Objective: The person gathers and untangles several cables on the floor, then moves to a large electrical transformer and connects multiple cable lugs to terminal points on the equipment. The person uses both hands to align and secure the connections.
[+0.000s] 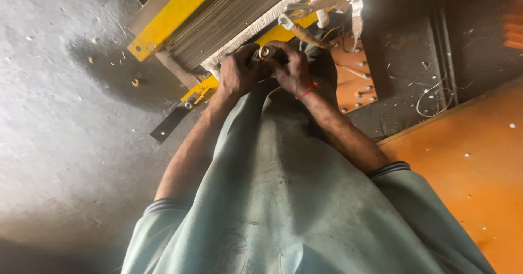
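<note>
My left hand (238,72) and my right hand (292,69) meet over a small metal ring terminal (263,51) at the lower edge of a transformer core (229,17) with a yellow frame. Both hands pinch around the terminal, fingers curled. A red thread band circles my right wrist. White-wrapped leads with metal lugs (327,4) stick out above my right hand. My pale green shirt fills the lower middle of the view and hides what lies under my hands.
An orange terminal board (357,72) with bolts sits right of my hands. A yellow clamp bar (169,17) runs up left. Grey concrete floor (60,116) spreads left. An orange sheet (474,159) lies right, with loose wire (430,97) on the dark floor.
</note>
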